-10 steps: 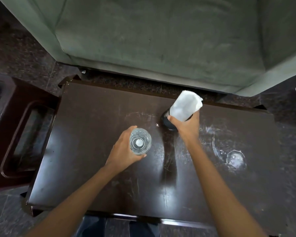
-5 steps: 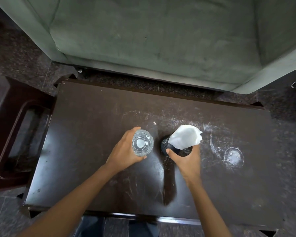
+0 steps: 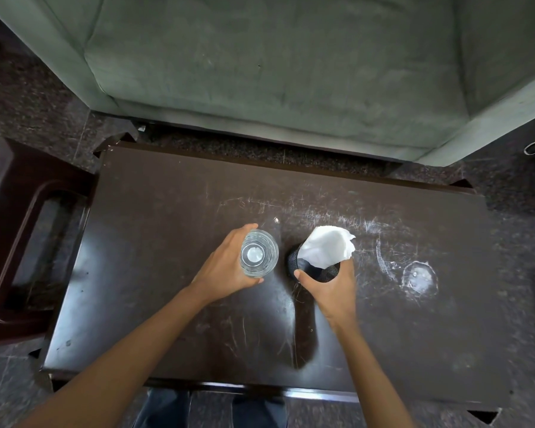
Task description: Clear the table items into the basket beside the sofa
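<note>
A clear drinking glass [image 3: 258, 253] is held upright over the middle of the dark wooden table [image 3: 167, 211], with my left hand [image 3: 226, 267] wrapped around its left side. Just to its right is a black mesh cup [image 3: 317, 270] with a crumpled white tissue [image 3: 326, 250] sticking out of its top. My right hand [image 3: 331, 288] grips the mesh cup from the near side. The two items are close together but apart. No basket shows in this view.
A grey-green sofa [image 3: 291, 72] stands beyond the table's far edge. A dark wooden stool or tray [image 3: 22, 242] sits against the table's left end. A wet ring mark [image 3: 419, 278] lies on the table's right part. Dark stone floor surrounds everything.
My right hand has brought the mesh cup with the tissue from the far middle of the table toward me, beside the glass. The left hand with the glass has hardly shifted.
</note>
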`<state>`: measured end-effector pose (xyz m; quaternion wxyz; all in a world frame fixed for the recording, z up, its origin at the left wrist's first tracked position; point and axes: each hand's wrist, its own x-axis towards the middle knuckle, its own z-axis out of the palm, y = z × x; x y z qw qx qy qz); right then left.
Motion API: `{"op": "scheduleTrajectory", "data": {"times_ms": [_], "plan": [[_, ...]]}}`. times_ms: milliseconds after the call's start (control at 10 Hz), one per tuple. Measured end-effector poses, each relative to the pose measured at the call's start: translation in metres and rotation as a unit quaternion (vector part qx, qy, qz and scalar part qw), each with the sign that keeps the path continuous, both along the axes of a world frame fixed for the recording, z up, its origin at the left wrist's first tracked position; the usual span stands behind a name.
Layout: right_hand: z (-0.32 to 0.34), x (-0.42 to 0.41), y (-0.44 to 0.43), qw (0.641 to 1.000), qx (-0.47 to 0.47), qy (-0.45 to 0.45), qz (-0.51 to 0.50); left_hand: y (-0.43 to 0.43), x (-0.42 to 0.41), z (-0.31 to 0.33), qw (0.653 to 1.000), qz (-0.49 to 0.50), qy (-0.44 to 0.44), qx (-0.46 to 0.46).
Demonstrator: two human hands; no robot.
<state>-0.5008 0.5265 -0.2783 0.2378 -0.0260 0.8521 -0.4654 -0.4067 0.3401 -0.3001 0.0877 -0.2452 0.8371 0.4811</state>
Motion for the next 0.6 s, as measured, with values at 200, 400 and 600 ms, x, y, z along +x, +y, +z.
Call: {"op": "scheduleTrajectory", "data": {"times_ms": [200, 400, 600], "plan": [[-0.0009, 0.0009, 0.0006, 1.0, 0.012, 0.0, 0.011, -0.0048, -0.0026, -0.0011, 0.999, -0.037, -0.004, 0.0], [-0.0021, -0.0013, 0.0004, 1.0, 0.01, -0.015, 0.014, -0.0065, -0.0037, -0.0023, 0.998, -0.07, -0.008, 0.003], [0.0019, 0.0, 0.0076, 0.999, -0.04, -0.037, -0.005, -0.0064, -0.0022, -0.0005, 0.997, -0.077, -0.015, -0.01]]}}
